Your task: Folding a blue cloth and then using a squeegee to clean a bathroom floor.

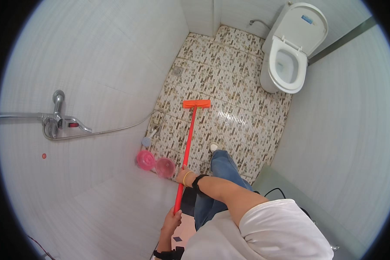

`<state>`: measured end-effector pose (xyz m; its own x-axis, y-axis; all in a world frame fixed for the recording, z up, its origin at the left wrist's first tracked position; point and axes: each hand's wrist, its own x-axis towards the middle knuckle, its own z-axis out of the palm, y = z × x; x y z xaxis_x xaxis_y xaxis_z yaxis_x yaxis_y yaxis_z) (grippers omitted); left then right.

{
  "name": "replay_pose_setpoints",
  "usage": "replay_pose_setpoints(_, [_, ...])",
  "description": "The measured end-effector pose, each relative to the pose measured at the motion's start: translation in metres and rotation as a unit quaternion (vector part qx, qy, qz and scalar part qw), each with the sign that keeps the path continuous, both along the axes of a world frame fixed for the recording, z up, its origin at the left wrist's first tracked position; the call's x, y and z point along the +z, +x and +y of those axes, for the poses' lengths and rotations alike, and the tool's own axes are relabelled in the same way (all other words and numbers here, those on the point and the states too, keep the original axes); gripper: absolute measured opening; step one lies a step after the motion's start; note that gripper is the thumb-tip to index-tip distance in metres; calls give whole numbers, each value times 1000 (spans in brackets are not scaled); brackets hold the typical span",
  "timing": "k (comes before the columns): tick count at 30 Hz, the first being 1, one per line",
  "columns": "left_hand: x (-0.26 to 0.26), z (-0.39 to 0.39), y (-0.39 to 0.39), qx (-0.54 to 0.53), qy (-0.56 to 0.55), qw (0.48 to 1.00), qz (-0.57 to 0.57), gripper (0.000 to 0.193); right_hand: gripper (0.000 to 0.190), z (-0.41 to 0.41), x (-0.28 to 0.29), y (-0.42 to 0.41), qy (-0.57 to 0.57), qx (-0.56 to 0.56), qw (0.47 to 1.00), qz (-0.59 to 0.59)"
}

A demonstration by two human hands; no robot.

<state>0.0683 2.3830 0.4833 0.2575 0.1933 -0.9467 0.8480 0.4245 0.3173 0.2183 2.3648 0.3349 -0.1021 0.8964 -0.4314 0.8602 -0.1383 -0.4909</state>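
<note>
A floor brush with a red pole [189, 139] reaches forward from my hands, its orange head [196, 104] resting on the patterned floor tiles. Short bristles show along the head's near edge. My right hand [185, 175], with a yellow band and a black strap at the wrist, grips the pole's lower middle part in the picture. Nearer my body, my left hand [173, 221] is closed round the pole's near end, a black strap on that wrist too. Just left of my right hand stand two pink plastic containers [165, 167] [146, 160].
A white toilet [284, 70] with raised lid is at the upper right. Chrome shower mixer [59, 120] is on the left wall; its hose [130, 125] runs to a shower head [146, 141] on the floor. A drain [177, 71] lies farther up, and a greenish glass panel [299, 188] is at lower right.
</note>
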Motion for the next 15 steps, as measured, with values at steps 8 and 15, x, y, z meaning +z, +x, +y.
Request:
replay_pose_setpoints(8, [39,45,0,54,-53,994,83,18,18,45,-1,-20,-25,43,998,46])
replay_pose_setpoints(15, [3,112,75,-13,-40,999,20,17,22,99,-23,54,111,-120,986,16])
